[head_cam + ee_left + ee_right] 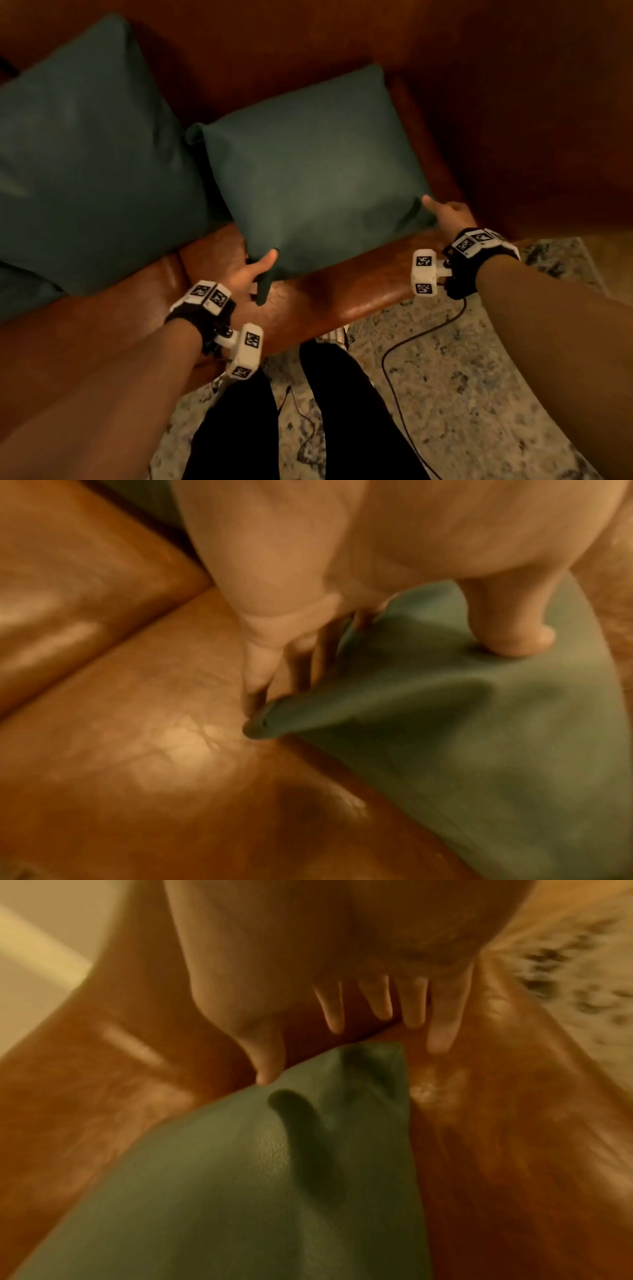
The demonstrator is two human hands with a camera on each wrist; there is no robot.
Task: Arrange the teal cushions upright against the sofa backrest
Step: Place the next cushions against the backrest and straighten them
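Two teal cushions rest on a brown leather sofa. The larger-looking one leans at the left. The other cushion lies slanted on the seat, its far edge toward the backrest. My left hand pinches its near left corner, with the thumb on top and the fingers underneath. My right hand is at the near right corner. Its thumb touches the fabric, and its fingers are straight and spread just past the corner.
The sofa's right armrest rises beside the cushion. A patterned rug lies in front of the sofa, with a black cable trailing across it. My legs in dark trousers stand close to the seat's front edge.
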